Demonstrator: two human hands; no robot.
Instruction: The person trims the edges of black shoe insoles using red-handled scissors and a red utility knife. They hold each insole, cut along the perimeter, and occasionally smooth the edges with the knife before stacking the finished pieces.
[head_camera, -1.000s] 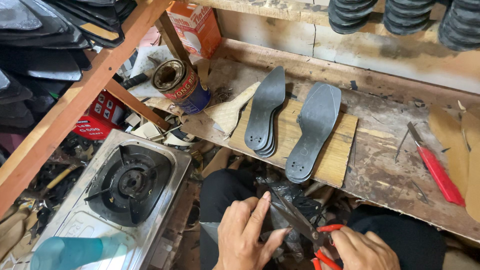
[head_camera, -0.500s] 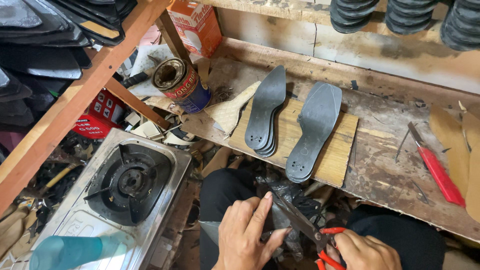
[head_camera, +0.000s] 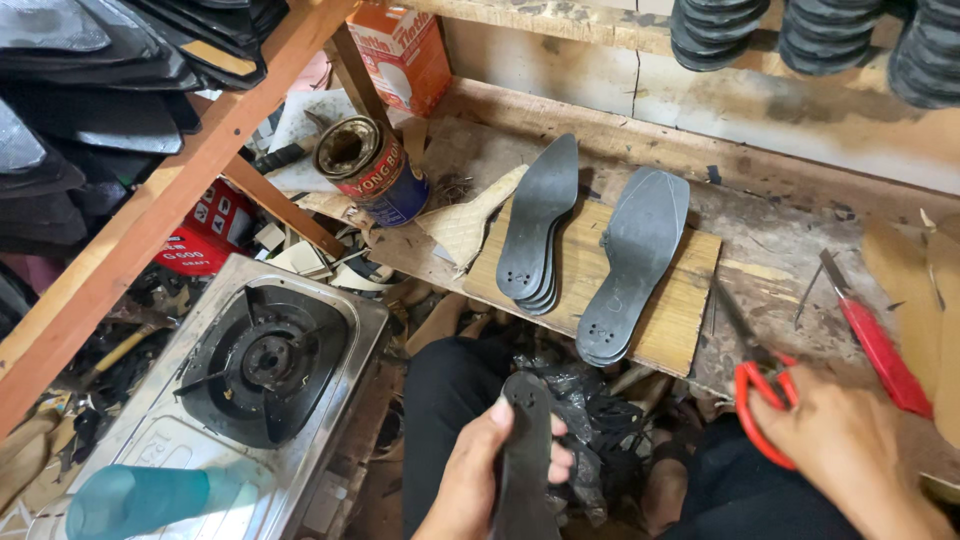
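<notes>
Since the earlier frames the hands have split up. Before, both worked close together at the bottom centre, scissors blades against the dark piece held by the left hand. Now the right hand (head_camera: 850, 450) has swung out to the lower right and rests at the edge of the workbench (head_camera: 780, 240), its fingers through the red handles of the scissors (head_camera: 762, 395). The blades point up and away over the bench, not touching the sole any more. Can't tell if the blades are open or closed.

The left hand (head_camera: 470, 480) sits at the bottom centre, over the lap, clamped on a black sole (head_camera: 525, 455) held upright on edge, thumb across the front near its upper end. The sole is well apart from the right hand and the scissors.

The camera view is also a bit closer and shifted.

On the wooden board (head_camera: 600, 270) in the middle of the frame lie two stacks of dark soles: one stack (head_camera: 540, 225) at centre, another (head_camera: 635, 265) just to the right of it. A red-handled knife (head_camera: 875, 340) lies on the bench at the right edge, just beyond the right hand. An open glue can (head_camera: 370, 170) stands at the upper left of centre. A gas burner (head_camera: 265, 365) fills the lower left, with a teal bottle (head_camera: 140, 500) lying at the bottom left corner.
</notes>
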